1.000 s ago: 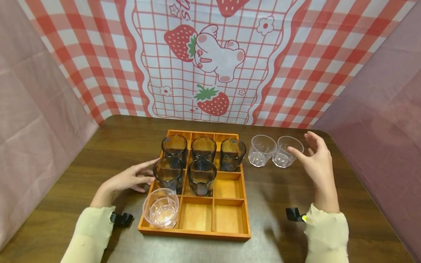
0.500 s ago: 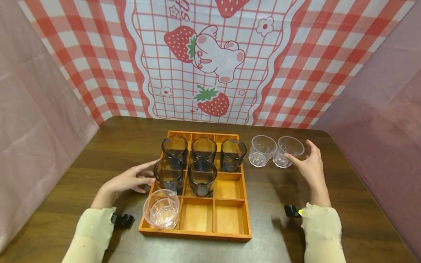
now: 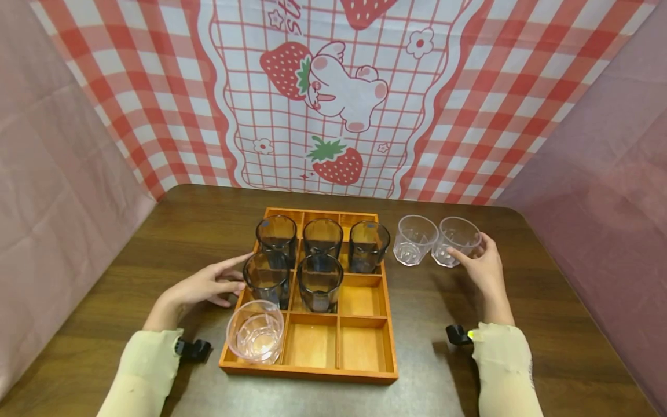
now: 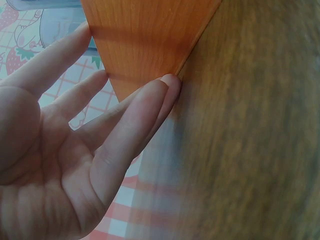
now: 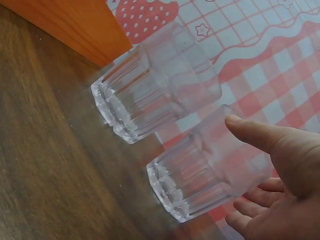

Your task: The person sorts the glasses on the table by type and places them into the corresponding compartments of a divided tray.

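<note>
My right hand [image 3: 484,269] is around the right-hand clear tumbler [image 5: 195,175], its thumb on the near side and its fingers on the outer side. That tumbler stands upright on the table. Beside it is a second clear tumbler [image 3: 411,246]. With fingers spread and relaxed, my left hand [image 3: 205,284] rests its fingertips against the left side of a divided wooden tray [image 3: 307,373]. Several dark tumblers [image 3: 320,284] fill compartments in its middle rows. One more clear tumbler [image 3: 256,336] sits in the front left compartment.
The brown wooden table [image 3: 130,272] reaches beyond the tray on both sides. A red-checked cloth [image 3: 172,104] hangs behind it, with pink cloth [image 3: 57,145] along the left side and more on the right.
My right hand has moved left and inward, closing around the right-hand clear tumbler. My left hand has stayed against the tray, and the tumblers have kept their places.
</note>
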{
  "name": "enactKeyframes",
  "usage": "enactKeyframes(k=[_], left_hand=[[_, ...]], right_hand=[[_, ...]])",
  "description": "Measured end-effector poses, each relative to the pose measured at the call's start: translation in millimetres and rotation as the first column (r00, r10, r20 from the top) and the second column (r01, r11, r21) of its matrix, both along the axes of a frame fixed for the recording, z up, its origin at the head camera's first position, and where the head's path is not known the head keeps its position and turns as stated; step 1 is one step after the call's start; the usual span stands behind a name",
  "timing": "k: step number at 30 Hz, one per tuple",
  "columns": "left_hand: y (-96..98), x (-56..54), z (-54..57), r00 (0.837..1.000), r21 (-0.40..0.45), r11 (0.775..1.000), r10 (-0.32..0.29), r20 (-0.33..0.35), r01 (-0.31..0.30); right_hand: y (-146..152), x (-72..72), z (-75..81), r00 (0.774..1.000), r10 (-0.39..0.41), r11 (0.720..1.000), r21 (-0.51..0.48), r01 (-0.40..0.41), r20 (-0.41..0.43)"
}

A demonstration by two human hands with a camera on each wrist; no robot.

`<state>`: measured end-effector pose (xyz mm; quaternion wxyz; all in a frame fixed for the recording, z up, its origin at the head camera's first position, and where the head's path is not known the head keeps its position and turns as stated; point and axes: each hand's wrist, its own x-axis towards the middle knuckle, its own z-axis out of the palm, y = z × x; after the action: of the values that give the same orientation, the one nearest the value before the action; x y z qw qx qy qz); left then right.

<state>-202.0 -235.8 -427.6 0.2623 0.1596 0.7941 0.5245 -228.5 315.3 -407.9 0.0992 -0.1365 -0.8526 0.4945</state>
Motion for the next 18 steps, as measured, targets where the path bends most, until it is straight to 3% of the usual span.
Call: enactKeyframes(k=[8, 18], left_hand=[[0.4, 0.7, 0.6, 1.000, 0.001, 1.000, -0.001, 0.004, 0.001], [0.6, 0.2, 0.9, 1.000, -0.009, 1.000, 0.014, 0.011, -0.013]], right_hand=[[-4.0, -4.5, -5.3, 0.998, -0.047, 0.997, -0.067, 0.045, -0.029], [-7.0, -3.9, -6.7, 0.986, -0.160, 0.986, 0.030, 0.161, -0.048]])
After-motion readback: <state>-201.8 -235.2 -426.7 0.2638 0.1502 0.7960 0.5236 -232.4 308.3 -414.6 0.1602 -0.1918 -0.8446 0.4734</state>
